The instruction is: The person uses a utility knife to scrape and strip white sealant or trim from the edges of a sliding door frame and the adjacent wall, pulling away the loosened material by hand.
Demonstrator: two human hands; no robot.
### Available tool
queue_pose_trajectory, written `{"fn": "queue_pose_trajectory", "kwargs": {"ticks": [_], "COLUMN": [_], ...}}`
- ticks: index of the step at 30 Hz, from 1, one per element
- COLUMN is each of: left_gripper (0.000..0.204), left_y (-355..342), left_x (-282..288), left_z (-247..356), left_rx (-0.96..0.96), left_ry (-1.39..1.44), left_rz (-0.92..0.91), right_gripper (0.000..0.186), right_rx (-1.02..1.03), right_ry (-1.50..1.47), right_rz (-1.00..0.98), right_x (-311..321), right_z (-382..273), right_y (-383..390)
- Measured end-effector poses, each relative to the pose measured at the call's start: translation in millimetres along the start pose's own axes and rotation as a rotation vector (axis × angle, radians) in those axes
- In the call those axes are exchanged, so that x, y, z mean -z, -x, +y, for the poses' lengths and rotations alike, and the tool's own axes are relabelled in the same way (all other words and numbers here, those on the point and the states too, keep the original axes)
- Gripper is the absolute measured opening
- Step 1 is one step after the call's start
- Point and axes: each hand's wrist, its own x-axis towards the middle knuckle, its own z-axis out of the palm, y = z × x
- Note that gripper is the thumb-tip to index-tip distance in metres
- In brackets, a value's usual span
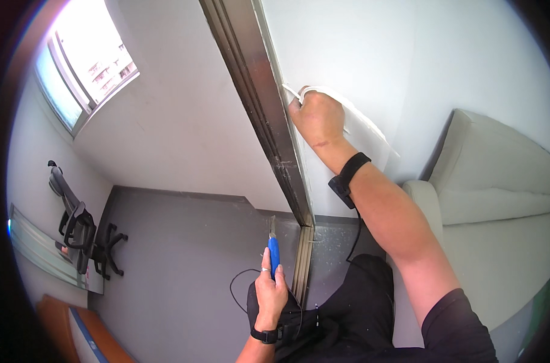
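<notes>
My left hand is closed around the blue handle of a utility knife, low and in front of my legs. The knife's dull metal blade points up and away from me. My right hand, raised to the wall, is closed on a white strip that curls over the knuckles and trails down to the right. A short end of it sticks out toward the brown metal door frame, right beside my fingers. What the strip is made of I cannot tell.
A grey sofa stands close on my right. Black cables run from the bands on both wrists. A floor track runs below the frame. Far left are an office chair, a glass-topped table and a window.
</notes>
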Motion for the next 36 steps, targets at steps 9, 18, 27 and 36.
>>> {"fn": "queue_pose_trajectory", "kwargs": {"ticks": [9,18,27,36], "left_gripper": [0.056,0.056,0.059,0.059], "left_y": [2,4,-2,2], "left_x": [10,24,15,9], "left_z": [5,6,-1,9], "left_rx": [0.042,0.137,0.184,0.188], "left_ry": [0.080,0.181,0.275,0.266], "left_rz": [0.011,0.042,0.022,0.002], "right_gripper": [0.016,0.017,0.018,0.024], "right_rx": [0.038,-0.156,-0.417,-0.119], "right_ry": [0.113,-0.037,-0.355,-0.113], "right_rz": [-0.036,0.012,-0.250,-0.116], "right_x": [7,68,68,-1], "right_z": [0,79,56,14], "right_y": [-2,68,91,42]}}
